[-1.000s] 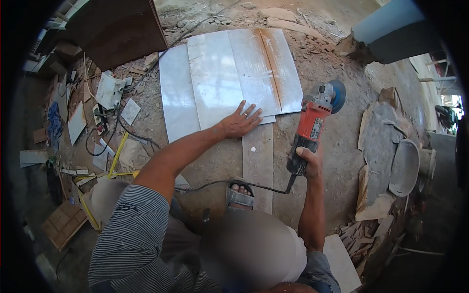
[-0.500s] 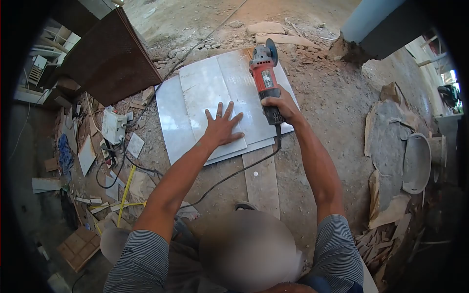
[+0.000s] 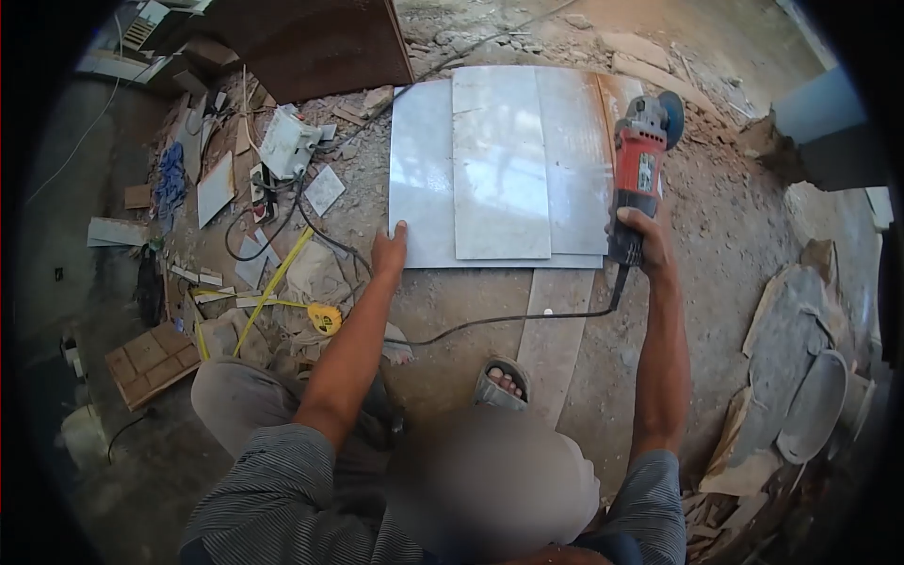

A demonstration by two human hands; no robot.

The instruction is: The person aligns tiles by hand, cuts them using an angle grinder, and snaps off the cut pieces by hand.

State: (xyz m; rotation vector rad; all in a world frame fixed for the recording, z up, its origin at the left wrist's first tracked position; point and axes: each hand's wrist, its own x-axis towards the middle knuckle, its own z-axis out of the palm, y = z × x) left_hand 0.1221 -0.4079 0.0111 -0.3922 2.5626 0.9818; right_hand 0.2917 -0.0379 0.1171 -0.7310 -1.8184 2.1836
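Observation:
My right hand (image 3: 648, 241) is wrapped round the black rear body of a red angle grinder (image 3: 642, 165). Its blue-grey disc (image 3: 671, 120) points up and away, clear of my fingers. Under and beside the grinder lie stacked glossy white tiles (image 3: 421, 179), with a narrower tile piece (image 3: 501, 179) on top. At the near left corner of the stack, my left hand (image 3: 388, 252) grips the lower tile's edge. The thumb shows on the near side; the other fingers are mostly hidden.
The grinder's cord (image 3: 490, 326) runs left across the floor to a white power box (image 3: 289, 143). A yellow tape measure (image 3: 325, 319) lies by my left forearm. A pillar (image 3: 829, 132) rises at the right, and a brown panel (image 3: 320, 47) stands at the back left.
My left hand has left the top of the tile piece and moved to the stack's left edge. The view has shifted; the tiles are turned straighter. My right hand still holds the grinder.

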